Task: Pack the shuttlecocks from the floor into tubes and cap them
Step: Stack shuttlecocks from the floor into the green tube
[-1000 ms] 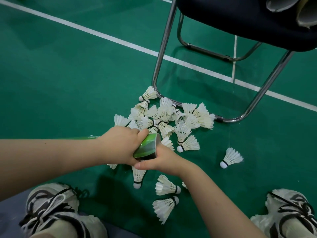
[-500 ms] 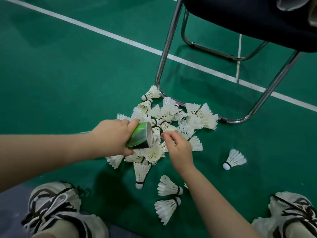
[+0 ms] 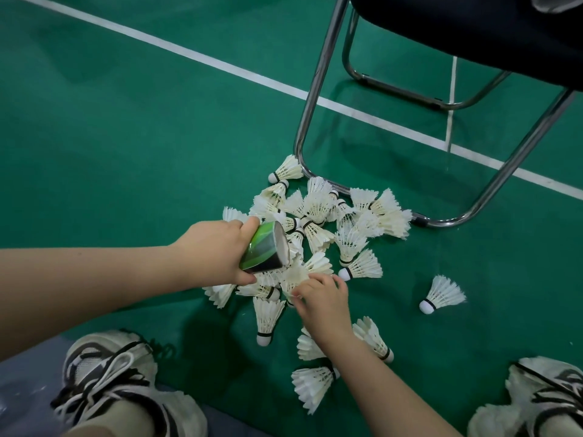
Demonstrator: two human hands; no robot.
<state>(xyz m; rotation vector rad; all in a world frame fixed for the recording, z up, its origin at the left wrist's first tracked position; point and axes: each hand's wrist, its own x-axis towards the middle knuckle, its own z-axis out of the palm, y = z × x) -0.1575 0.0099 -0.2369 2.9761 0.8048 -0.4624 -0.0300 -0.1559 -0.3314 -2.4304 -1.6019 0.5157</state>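
Observation:
My left hand (image 3: 217, 250) grips a green and black tube (image 3: 263, 249) near its open end, which points right and away over the pile. Several white feather shuttlecocks (image 3: 318, 212) lie heaped on the green floor just beyond the tube. My right hand (image 3: 321, 298) is down on the near side of the heap, its fingertips curled onto the feathers of one shuttlecock (image 3: 299, 274). Whether it has a firm hold is unclear. A single shuttlecock (image 3: 441, 294) lies apart to the right. Two more lie near my right forearm (image 3: 310, 381).
A chair with chrome tube legs (image 3: 312, 99) and a dark seat (image 3: 473, 33) stands right behind the heap; its floor rail touches the far shuttlecocks. White court lines (image 3: 202, 58) cross the floor. My two sneakers (image 3: 107, 373) (image 3: 542, 395) frame the bottom corners.
My right hand has left the tube's mouth and dropped onto the near part of the heap. The left hand has kept the tube and tilted its open end more towards the pile.

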